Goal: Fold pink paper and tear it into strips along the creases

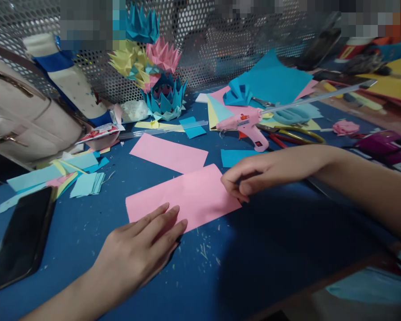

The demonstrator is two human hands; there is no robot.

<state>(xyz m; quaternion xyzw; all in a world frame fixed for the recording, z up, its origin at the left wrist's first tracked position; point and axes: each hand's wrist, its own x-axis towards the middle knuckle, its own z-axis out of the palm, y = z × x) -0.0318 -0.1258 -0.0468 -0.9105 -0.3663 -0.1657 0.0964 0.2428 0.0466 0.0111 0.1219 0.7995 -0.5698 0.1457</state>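
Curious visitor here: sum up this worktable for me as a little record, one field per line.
Surface: blue tabletop
Left hand: left hand lying on the near pink sheet
Right hand: right hand, fingers curled at that sheet's right end
Beyond the sheet: another pink piece
Tool: pink glue gun, lying past the right hand
Left side: dark phone; light blue squares
Back: spiky paper flowers, blue, yellow and pink, before a perforated panel

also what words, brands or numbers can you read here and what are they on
No text can be read clearly.
Pink plastic glue gun: label too small.
Red-and-white printed packet: print too blurred.
Red container with a white top: yellow mark too blurred.
Shiny purple object: pale marks too blurred.
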